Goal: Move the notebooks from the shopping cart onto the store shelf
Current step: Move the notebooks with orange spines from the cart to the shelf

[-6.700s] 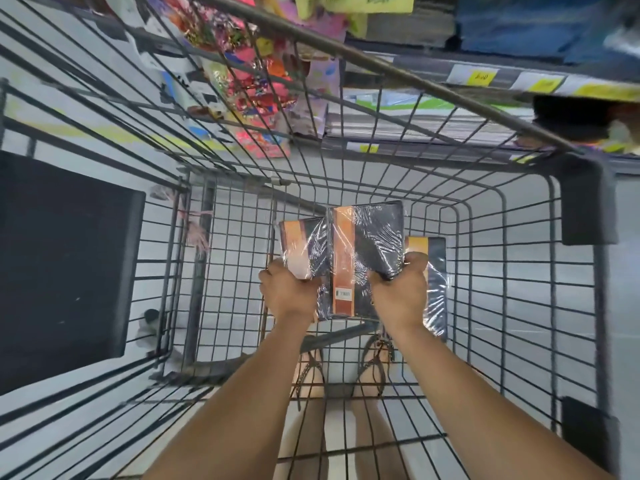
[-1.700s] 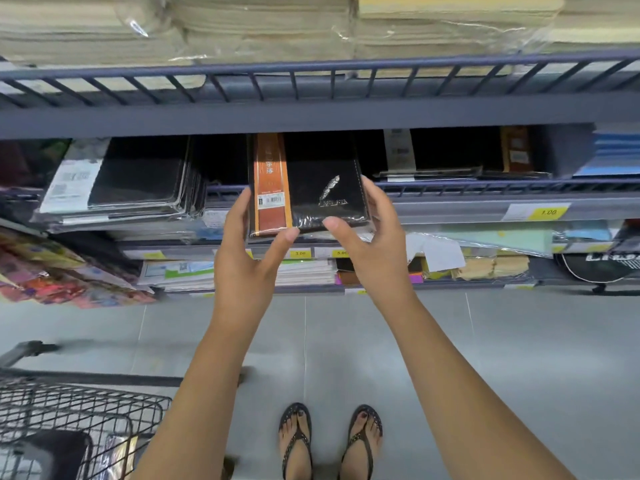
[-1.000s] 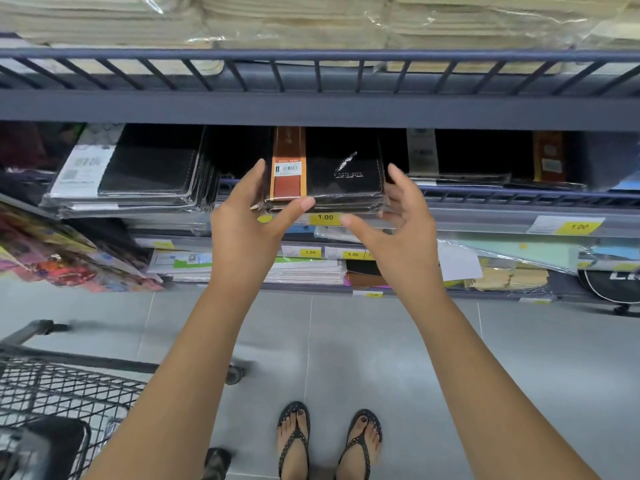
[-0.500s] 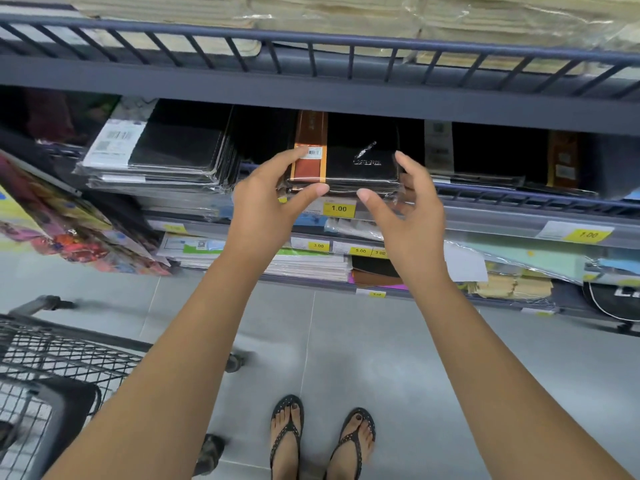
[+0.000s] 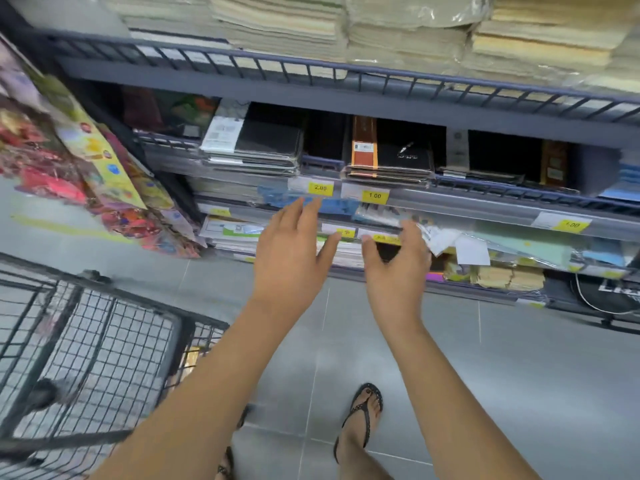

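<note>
Both hands, left hand [image 5: 291,251] and right hand [image 5: 394,271], have withdrawn empty and open; notebooks [image 5: 389,157] now rest on the shelf [image 5: 485,199].

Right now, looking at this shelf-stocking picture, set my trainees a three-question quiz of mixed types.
1. True or false: the left hand is holding a notebook.
2. Which price tag sits just below the notebook with the orange band? A) 1.00 B) 2.00 C) 5.00
3. Fill in: the cart stands on the person's ____ side.

Key
1. False: both the left hand and the right hand are open and empty, below the shelf.
2. A: the 1.00 tag.
3. Left.
</note>
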The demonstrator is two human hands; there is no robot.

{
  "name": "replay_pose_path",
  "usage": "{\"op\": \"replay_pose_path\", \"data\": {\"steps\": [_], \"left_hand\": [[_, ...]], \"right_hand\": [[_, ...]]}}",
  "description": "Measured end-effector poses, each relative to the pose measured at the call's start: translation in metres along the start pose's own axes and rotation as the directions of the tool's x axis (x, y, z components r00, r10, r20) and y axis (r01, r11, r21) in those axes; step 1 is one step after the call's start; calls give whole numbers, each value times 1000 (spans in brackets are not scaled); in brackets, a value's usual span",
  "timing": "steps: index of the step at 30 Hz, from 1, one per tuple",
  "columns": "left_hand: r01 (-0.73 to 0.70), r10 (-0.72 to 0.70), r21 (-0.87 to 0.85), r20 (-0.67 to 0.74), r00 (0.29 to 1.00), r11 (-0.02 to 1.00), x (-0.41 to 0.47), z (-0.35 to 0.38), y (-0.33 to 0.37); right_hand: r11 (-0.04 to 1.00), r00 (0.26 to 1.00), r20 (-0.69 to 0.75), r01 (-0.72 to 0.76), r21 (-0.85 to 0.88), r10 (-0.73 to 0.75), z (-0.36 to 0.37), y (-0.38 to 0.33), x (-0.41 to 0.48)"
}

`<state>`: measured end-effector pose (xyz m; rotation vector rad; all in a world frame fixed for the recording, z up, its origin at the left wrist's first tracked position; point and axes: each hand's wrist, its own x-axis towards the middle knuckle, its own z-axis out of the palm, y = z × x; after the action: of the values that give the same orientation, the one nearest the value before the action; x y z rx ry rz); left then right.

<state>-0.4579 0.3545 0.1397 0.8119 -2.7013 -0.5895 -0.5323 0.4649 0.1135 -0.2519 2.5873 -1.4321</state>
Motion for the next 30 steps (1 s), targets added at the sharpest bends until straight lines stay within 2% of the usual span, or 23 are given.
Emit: {"op": "replay_pose_path", "data": {"steps": [3,7,10,16,19,23,27,30], "left_hand": [[-17,18,230,-2,1000,973,-34,-39,-36],[-27,14,370,39,999,928,-76,-90,-106],[-7,-35,404,96,995,915,-109,-128,-163],[10,-115,423,222,968,906,-176,-173,-276],[3,-157,435,320,934,901,-198,-173,-316],[12,-195,391,431,881,920,-219,-147,-354],[-14,-186,357,520,834,934,-226,-114,-380],[-54,-181,355,596,782,933,-231,-87,-397]], "right_hand": [[946,983,87,181,-270,-163,12,-18,-51],[796,921,201,389,-463,-333,44,-59,-119],[704,859,313,511,-493,-404,84,-98,-176],[689,803,440,581,-432,-402,177,-146,-284],[696,814,502,541,-472,-293,215,-140,-316],[731,832,555,379,-567,-1,251,-106,-332],[706,837,492,197,-680,240,287,-64,-332],[664,852,388,66,-745,351,316,-27,-329]]}}
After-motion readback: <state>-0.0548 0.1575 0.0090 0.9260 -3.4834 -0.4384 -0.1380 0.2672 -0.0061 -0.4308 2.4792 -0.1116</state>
